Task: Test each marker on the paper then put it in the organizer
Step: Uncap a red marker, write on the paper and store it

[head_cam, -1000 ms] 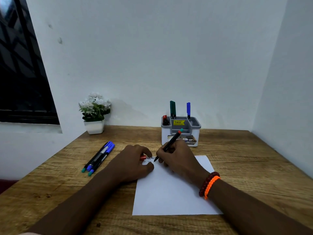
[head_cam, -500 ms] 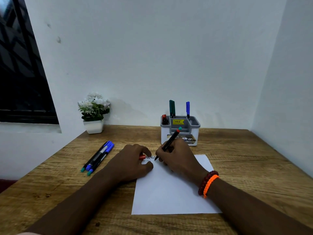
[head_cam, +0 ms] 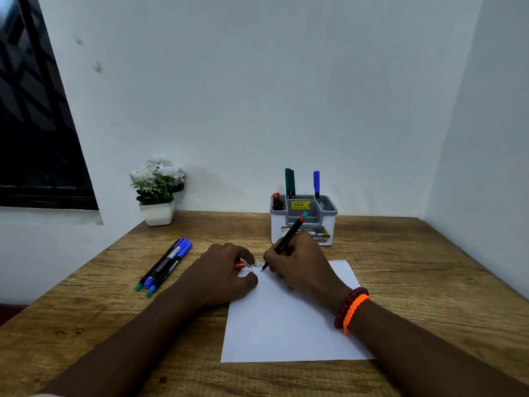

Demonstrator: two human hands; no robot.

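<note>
My right hand [head_cam: 300,265] grips a black marker [head_cam: 287,239] with a red and teal end, its tip touching the top left corner of the white paper [head_cam: 286,319], where scribbled marks show. My left hand [head_cam: 220,275] rests on the paper's left edge, closed around a red cap [head_cam: 239,265]. Three blue-capped markers [head_cam: 164,263] lie together on the table to the left. The grey and white organizer [head_cam: 303,217] stands behind my hands, with two green markers [head_cam: 290,183], a blue marker [head_cam: 316,183] and a red-topped marker [head_cam: 276,200] in it.
A small white pot of white flowers [head_cam: 157,190] stands at the back left of the wooden table [head_cam: 415,270]. White walls close in behind and on the right. A dark window is at the left.
The marker tip has shifted slightly over the scribbled marks at the paper's corner. Both hands stay in the same place.
</note>
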